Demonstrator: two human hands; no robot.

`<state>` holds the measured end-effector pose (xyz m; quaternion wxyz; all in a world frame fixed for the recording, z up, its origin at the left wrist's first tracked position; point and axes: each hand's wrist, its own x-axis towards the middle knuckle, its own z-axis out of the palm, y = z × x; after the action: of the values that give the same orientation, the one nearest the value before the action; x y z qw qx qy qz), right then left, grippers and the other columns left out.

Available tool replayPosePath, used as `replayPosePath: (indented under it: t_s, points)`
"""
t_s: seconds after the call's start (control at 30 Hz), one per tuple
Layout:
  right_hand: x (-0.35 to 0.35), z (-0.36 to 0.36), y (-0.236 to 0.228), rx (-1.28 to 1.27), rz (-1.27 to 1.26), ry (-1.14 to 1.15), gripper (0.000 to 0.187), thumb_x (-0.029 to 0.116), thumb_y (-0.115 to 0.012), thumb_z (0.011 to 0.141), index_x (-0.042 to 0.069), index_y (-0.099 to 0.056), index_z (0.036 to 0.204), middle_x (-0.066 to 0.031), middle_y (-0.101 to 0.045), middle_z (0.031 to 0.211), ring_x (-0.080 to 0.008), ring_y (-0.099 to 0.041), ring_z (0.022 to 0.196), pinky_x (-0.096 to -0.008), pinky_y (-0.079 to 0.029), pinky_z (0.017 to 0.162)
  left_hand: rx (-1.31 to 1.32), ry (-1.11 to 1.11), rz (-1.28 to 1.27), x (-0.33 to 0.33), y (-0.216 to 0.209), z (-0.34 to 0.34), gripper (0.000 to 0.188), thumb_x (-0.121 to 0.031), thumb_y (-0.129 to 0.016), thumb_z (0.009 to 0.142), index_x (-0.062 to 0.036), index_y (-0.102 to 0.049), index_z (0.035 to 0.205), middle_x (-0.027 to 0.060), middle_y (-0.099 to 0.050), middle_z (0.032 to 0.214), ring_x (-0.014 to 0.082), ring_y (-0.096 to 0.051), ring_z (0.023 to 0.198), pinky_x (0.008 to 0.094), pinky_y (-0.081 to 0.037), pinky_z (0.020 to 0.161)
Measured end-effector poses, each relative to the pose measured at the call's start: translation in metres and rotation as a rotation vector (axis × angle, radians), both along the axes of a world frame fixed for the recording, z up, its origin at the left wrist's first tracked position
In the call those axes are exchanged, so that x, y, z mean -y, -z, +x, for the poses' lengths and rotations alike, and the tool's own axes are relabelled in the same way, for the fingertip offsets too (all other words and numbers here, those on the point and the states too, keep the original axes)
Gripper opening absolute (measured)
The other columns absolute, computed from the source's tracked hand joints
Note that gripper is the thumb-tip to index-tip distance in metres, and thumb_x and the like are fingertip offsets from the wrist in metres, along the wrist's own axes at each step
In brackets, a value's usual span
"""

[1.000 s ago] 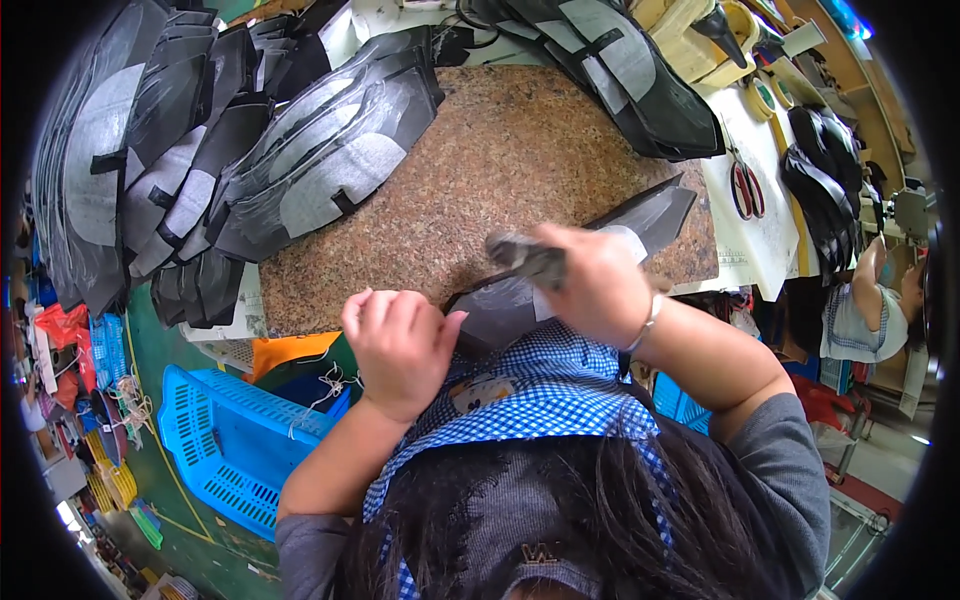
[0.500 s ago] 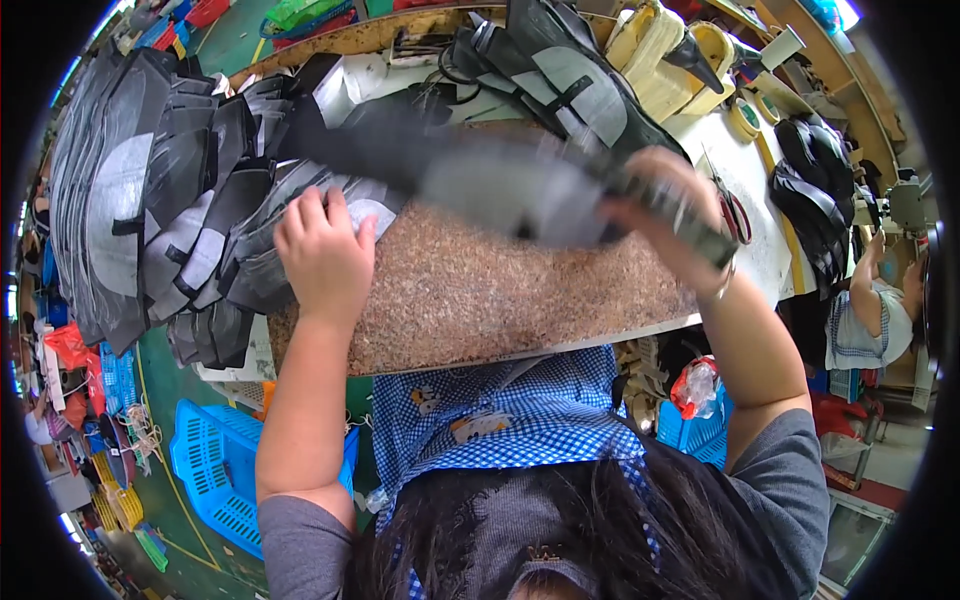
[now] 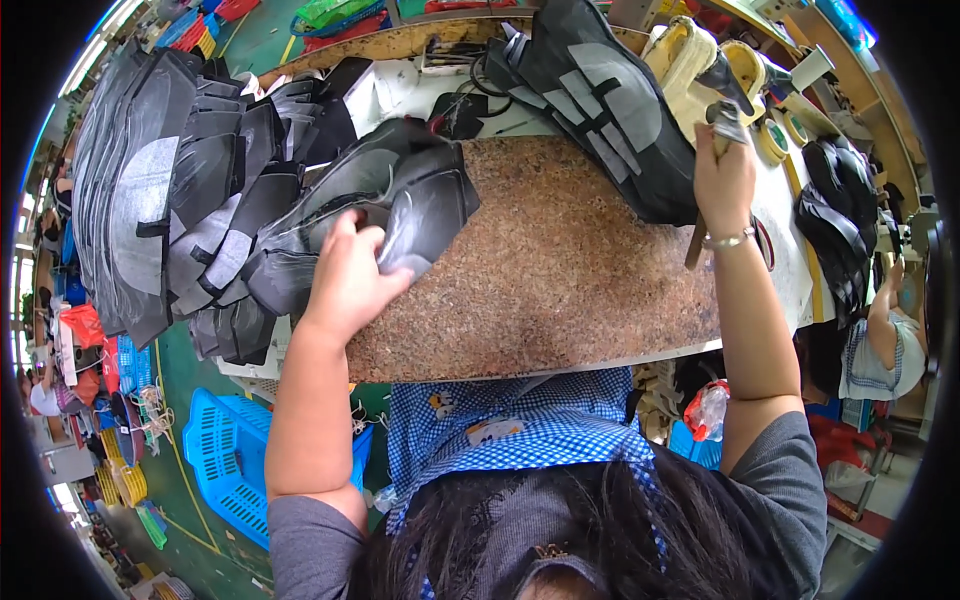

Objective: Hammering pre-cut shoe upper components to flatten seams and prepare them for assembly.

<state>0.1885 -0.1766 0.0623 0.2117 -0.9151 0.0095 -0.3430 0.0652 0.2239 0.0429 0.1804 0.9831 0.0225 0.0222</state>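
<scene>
My left hand (image 3: 352, 280) rests at the near side of a loose dark shoe-upper piece (image 3: 428, 215) with chalky grey areas. Its thumb is stretched away from the bent fingers, which touch the piece. Over the right side of the board, my right hand (image 3: 725, 185) is closed around a tool (image 3: 727, 120). A metallic-looking end rises above that fist and a brown strip shows below it; the kind is unclear. Just left of this hand lies a pile of black upper pieces (image 3: 610, 110) with pale grey patches. Several more uppers (image 3: 130, 200) are stacked at the left.
A speckled brown board (image 3: 540, 270) covers the near tabletop. Cream bulky forms (image 3: 685, 55) and tape rolls (image 3: 773, 140) stand at the back right, with black curved pieces (image 3: 830, 210) beyond. A blue basket (image 3: 225, 460) is on the green floor; another person (image 3: 880, 345) works at the right.
The blurred dark piece that spanned the board has left my right hand. Black uppers now lie beside that hand, which has risen and holds the tool upright. My left hand has moved onto the loose piece.
</scene>
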Motion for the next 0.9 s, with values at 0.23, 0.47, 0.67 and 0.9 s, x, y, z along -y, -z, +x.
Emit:
replayPosePath:
  t_s: [0.23, 0.47, 0.67, 0.9]
  points:
    - [-0.119, -0.073, -0.064, -0.464, 0.182, -0.963, 0.024, 0.024, -0.068, 0.090, 0.006, -0.065, 0.106, -0.0158, -0.068, 0.082, -0.0336, -0.068, 0.076, -0.0394, -0.054, 0.068, 0.049, 0.160, 0.184, 0.007, 0.001, -0.024, 0.061, -0.030, -0.085, 0.069, 0.0006, -0.057, 0.114, 0.0320, -0.045, 0.140, 0.0447, -0.045, 0.130, 0.0496, -0.037, 0.107]
    - [-0.281, -0.042, -0.030, -0.635, -0.579, -0.982, 0.031, 0.014, -0.053, 0.089, 0.000, -0.063, 0.114, -0.0190, -0.072, 0.099, -0.0338, -0.070, 0.095, -0.0438, -0.055, 0.081, 0.021, 0.226, 0.272, 0.012, -0.008, -0.048, 0.035, -0.024, -0.080, 0.074, -0.0045, -0.061, 0.097, 0.0114, -0.064, 0.094, 0.0302, -0.062, 0.092, 0.0431, -0.048, 0.082]
    - [-0.282, -0.021, 0.001, -0.696, -0.540, -0.826, 0.027, 0.014, -0.052, 0.091, 0.002, -0.063, 0.113, -0.0187, -0.071, 0.102, -0.0332, -0.070, 0.097, -0.0425, -0.055, 0.082, 0.185, 0.602, -0.034, 0.021, -0.096, -0.148, 0.033, -0.024, -0.078, 0.075, -0.0039, -0.062, 0.095, 0.0094, -0.055, 0.071, 0.0299, -0.057, 0.064, 0.0389, -0.044, 0.059]
    - [-0.244, -0.039, -0.013, -0.586, -0.109, -0.666, 0.028, 0.032, -0.059, 0.093, 0.004, -0.061, 0.099, -0.0207, -0.069, 0.089, -0.0389, -0.067, 0.087, -0.0485, -0.053, 0.076, 0.069, 0.526, 0.003, 0.006, -0.080, -0.133, 0.050, -0.030, -0.071, 0.085, -0.0075, -0.060, 0.129, 0.0092, -0.064, 0.076, 0.0277, -0.064, 0.066, 0.0392, -0.051, 0.059]
